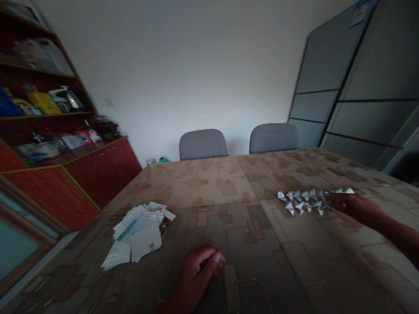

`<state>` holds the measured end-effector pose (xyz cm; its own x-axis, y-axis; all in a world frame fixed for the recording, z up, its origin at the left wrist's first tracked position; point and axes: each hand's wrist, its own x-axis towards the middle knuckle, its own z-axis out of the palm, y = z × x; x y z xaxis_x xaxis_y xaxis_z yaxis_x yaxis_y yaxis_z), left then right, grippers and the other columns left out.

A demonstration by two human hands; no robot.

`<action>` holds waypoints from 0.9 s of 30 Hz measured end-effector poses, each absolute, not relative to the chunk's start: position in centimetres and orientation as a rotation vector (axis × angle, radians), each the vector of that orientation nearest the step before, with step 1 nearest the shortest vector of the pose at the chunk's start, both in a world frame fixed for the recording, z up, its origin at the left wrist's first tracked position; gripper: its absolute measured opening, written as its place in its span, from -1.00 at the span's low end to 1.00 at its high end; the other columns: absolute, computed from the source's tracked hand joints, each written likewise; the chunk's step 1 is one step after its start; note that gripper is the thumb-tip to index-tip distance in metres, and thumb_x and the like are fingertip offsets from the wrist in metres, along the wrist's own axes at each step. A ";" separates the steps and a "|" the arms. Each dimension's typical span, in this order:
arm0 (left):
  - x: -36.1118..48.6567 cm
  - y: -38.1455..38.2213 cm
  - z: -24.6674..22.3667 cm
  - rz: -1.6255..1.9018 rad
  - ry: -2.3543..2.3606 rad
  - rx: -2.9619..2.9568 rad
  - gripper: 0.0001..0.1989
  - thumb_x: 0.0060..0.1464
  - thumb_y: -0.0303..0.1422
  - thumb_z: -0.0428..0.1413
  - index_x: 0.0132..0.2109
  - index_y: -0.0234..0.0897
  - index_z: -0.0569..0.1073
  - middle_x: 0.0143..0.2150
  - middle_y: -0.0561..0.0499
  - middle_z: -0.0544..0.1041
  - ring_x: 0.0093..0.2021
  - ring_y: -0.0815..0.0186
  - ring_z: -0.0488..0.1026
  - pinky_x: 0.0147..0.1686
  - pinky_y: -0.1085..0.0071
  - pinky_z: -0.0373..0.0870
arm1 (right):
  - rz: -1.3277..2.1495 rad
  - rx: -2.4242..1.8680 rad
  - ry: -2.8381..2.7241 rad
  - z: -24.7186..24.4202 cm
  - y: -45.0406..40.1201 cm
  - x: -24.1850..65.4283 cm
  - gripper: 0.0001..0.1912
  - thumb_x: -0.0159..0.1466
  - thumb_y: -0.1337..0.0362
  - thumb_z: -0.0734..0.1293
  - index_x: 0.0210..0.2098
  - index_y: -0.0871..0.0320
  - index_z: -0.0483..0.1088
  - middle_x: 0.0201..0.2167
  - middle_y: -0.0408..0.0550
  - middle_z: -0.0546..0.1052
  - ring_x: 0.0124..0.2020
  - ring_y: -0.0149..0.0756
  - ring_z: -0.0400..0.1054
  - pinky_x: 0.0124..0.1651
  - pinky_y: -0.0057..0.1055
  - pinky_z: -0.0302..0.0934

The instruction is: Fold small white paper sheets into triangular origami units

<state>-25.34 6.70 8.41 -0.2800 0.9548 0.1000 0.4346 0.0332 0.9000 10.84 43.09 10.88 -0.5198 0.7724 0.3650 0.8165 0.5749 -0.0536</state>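
My right hand [342, 201] reaches over the right side of the table, its fingers closed at a group of small folded paper pieces [303, 196]. These pointed, whitish-grey pieces stand in two rough rows, and part of the group is hidden behind the hand. Whether a piece is between the fingertips is too dim and small to make out. Close to me, my left hand [203, 261] rests on the table with its fingers curled in and the thumb over them; nothing shows in it. Left of it lies a spread pile of white paper cards or sheets [146, 240], apart from the hand.
A patterned cloth covers the table [209, 226]. Two grey chairs [203, 144] stand at its far side, against the wall. Wooden shelves [42, 113] with a kettle and packages are on the left. A grey wardrobe [366, 87] stands at the right.
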 end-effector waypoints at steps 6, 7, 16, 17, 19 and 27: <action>-25.3 6.8 8.5 1.208 1.766 1.390 -0.61 0.24 -0.15 -0.04 -0.38 -0.29 0.51 -0.46 0.00 0.50 -0.43 0.30 0.44 -0.40 0.50 0.30 | 0.087 -1.296 -2.472 11.8 42.5 11.1 -0.83 0.09 0.38 0.34 -0.35 0.14 0.57 -0.51 0.06 0.60 -0.50 -0.16 0.48 -0.42 -0.41 0.22; -25.4 6.7 8.4 1.206 1.769 1.392 -0.62 0.24 -0.16 -0.04 -0.38 -0.29 0.51 -0.46 0.00 0.50 -0.43 0.30 0.44 -0.40 0.50 0.30 | 0.096 -1.305 -2.443 12.0 42.4 11.2 -0.82 0.09 0.37 0.34 -0.33 0.14 0.57 -0.49 0.08 0.61 -0.49 -0.15 0.49 -0.42 -0.39 0.22; -25.2 6.8 8.6 1.247 1.764 1.413 -0.61 0.23 -0.18 -0.04 -0.41 -0.30 0.50 -0.48 0.01 0.49 -0.46 0.31 0.43 -0.42 0.51 0.29 | 0.076 -1.244 -2.142 15.2 37.6 7.4 -0.69 0.17 0.18 0.25 -0.22 0.22 0.52 -0.41 0.15 0.61 -0.49 -0.10 0.47 -0.43 -0.32 0.24; -25.2 6.8 8.5 1.251 1.761 1.418 -0.61 0.23 -0.18 -0.05 -0.41 -0.30 0.50 -0.48 0.01 0.49 -0.46 0.32 0.43 -0.42 0.51 0.29 | 0.125 -1.172 -2.163 15.3 36.1 5.9 -0.67 0.20 0.14 0.23 -0.23 0.21 0.51 -0.39 0.13 0.62 -0.47 -0.11 0.49 -0.43 -0.34 0.27; -25.1 6.8 8.5 1.255 1.761 1.439 -0.61 0.24 -0.20 -0.06 -0.42 -0.30 0.49 -0.49 0.00 0.49 -0.45 0.31 0.44 -0.41 0.51 0.30 | 0.255 -0.992 -2.245 15.0 32.4 2.6 -0.67 0.25 0.09 0.21 -0.23 0.15 0.50 -0.29 0.08 0.63 -0.35 -0.14 0.52 -0.34 -0.38 0.34; -26.8 6.8 11.5 0.983 1.913 1.856 -0.77 0.21 -0.42 -0.01 -0.14 -0.20 0.55 -0.18 -0.03 0.59 -0.14 0.24 0.50 -0.11 0.41 0.36 | 0.752 -0.258 -2.641 11.8 17.5 -7.1 -0.74 0.33 0.38 0.19 -0.37 0.10 0.48 -0.45 -0.13 0.54 -0.42 -0.37 0.45 -0.42 -0.54 0.25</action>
